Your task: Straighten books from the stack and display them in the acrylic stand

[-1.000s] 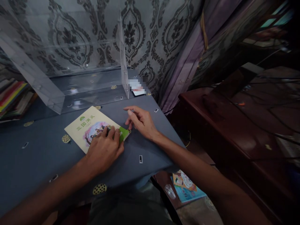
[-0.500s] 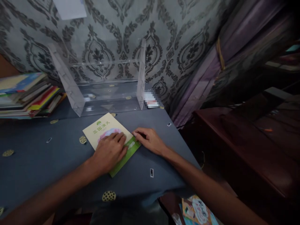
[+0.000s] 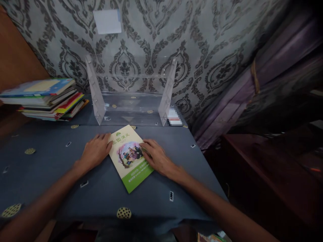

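Taking the book as the centre of the dial, a brown wooden panel (image 3: 17, 50) stands far out at 10 o'clock, with a stack of books (image 3: 47, 97) in front of it on the tabletop (image 3: 63, 161), its spines and edges unevenly piled. The tabletop is covered in blue-grey cloth printed with yellow, black-dotted pineapples and small black-and-white labels. The left hand (image 3: 95, 150) is at 9 o'clock, fingers bent at the left edge of the book (image 3: 130, 158); whether they grasp it, I cannot tell. At 12 o'clock, a clear rack (image 3: 96, 99) stands just beyond the book, against a wall (image 3: 153, 20) patterned in grey damask, where a pale sheet (image 3: 108, 22) hangs at about 11 o'clock. The book lies flat near the tabletop's middle, set askew, its cream cover carrying 4 green characters, a picture of figures and a green band. The right hand (image 3: 157, 158) is at 3 o'clock, fingers curled over the cover's right edge; I cannot tell if they grip. A blurred-out flat item (image 3: 175, 117) lies beside the rack at 1 o'clock. A tied purple curtain (image 3: 224, 101) falls at 2 o'clock, and dark red furniture (image 3: 257, 161) sits in shadow at 3 o'clock.
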Motion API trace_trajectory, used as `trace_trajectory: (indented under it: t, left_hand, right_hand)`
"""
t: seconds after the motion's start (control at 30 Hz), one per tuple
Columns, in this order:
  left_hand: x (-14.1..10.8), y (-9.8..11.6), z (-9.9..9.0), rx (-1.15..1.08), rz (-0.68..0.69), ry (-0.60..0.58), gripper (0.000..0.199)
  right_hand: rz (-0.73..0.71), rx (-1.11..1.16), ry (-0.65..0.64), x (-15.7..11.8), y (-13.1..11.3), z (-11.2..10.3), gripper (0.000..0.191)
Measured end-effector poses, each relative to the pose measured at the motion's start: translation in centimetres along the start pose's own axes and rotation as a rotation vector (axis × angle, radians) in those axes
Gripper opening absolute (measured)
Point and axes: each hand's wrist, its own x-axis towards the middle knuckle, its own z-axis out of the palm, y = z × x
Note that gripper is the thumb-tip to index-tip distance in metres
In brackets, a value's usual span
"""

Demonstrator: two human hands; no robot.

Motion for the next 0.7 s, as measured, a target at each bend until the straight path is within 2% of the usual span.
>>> trace_trajectory:
  t: [0.1, 0.17, 0.27, 0.4, 0.5, 0.6, 0.7]
  left_hand:
    - [0.0, -0.8, 0.7, -0.155, -0.012, 0.022, 0.046]
    - [0.6, -1.5, 1.1, -0.355, -0.022, 0.061, 0.043]
    - [1.9, -2.6, 1.4, -0.863, -0.122, 0.114, 0.036]
    - [2.4, -2.5, 1.3, -1.604, -0.424, 0.178, 0.036]
    - [1.4, -1.1, 1.1, -1.865, -0.497, 0.053, 0.029]
    - [0.1, 0.7, 1.0, -1.932, -0.421, -0.169, 0.029]
    - [-0.8, 1.9, 0.8, -1.968, -0.359, -0.233, 0.036]
  right_hand:
    - [0.002, 0.014, 0.074, -0.3, 0.2, 1.1, 0.03]
    - [-0.007, 0.026, 0.097, -0.5, 0.4, 1.5, 0.032]
    - [-0.016, 0.046, 0.115, -0.6, 0.6, 1.6, 0.032]
    - [-0.006, 0.068, 0.122, -0.7, 0.8, 1.6, 0.032]
    - [0.009, 0.099, 0.118, -0.7, 0.8, 1.4, 0.031]
    - [0.03, 0.152, 0.111, -0.7, 0.7, 1.1, 0.031]
    - [0.069, 0.22, 0.115, -0.8, 0.7, 0.7, 0.034]
